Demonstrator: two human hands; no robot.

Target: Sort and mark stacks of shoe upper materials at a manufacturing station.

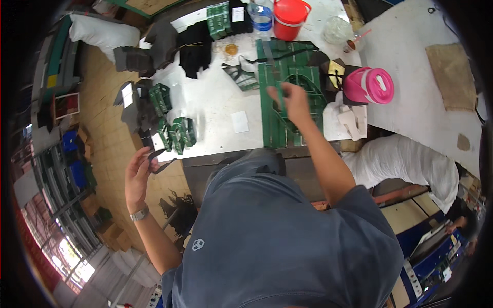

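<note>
My left hand (137, 174), with a watch on its wrist, is off the table's near left corner. Its fingers are closed on a black strap (165, 168) that curls out to the right. Over a green sheet with pale lines (269, 120), my right hand (297, 104) is closed, thumb against fingers; what it holds, if anything, is hard to make out. A loop of green strip (314, 84) lies around and under that hand. Left of the sheet, several small green printed bundles (182, 132) stand close to the table edge, beside grey-black fabric pieces (134, 105).
A white card (239, 122) lies mid-table. Farther back are a red bucket (288, 20), a water bottle (261, 18) and black cloth (195, 51). A pink jug (367, 85) and white cut pieces (351, 123) stand right of the sheet. A white sack (405, 159) bulges at the right.
</note>
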